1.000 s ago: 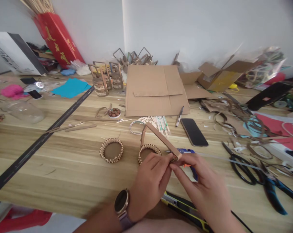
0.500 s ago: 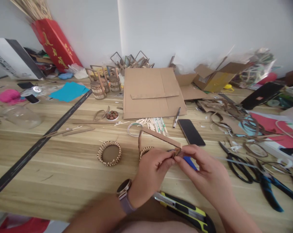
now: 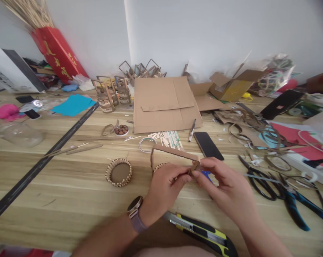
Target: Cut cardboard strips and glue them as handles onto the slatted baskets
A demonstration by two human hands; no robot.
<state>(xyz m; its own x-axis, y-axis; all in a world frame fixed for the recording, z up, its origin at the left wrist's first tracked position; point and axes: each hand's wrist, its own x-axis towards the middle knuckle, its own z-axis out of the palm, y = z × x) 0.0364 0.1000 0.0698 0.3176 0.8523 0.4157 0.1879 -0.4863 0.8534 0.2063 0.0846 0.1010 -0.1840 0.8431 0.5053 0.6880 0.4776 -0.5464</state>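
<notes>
A brown cardboard strip [image 3: 174, 151], bent into an angular handle shape, spans above the table. My left hand [image 3: 168, 184] pinches its folded right end between thumb and finger. Fingertips of my right hand [image 3: 225, 184] grip the same end from the other side. Behind my left hand, a round woven-edged piece [image 3: 158, 167] is mostly hidden. Something blue [image 3: 206, 175] shows partly beneath my right fingers. To the left lies a shallow round basket [image 3: 107, 175] with a stick-lined wall. A yellow and black utility knife [image 3: 201, 232] rests below my hands.
Flat cardboard [image 3: 164, 121] lies at the back centre, with small finished baskets [image 3: 106, 101] beside it. A phone [image 3: 208, 145], a pen [image 3: 192, 130], a tape roll [image 3: 147, 144] and short sticks [image 3: 168, 139] lie nearer. Scissors [image 3: 260, 182] and blue-handled pliers [image 3: 296, 203] are at right.
The camera view has shifted slightly. The strip's folded end has turned a little in my fingers, showing more of its flat face. Both hands keep their pinch.
</notes>
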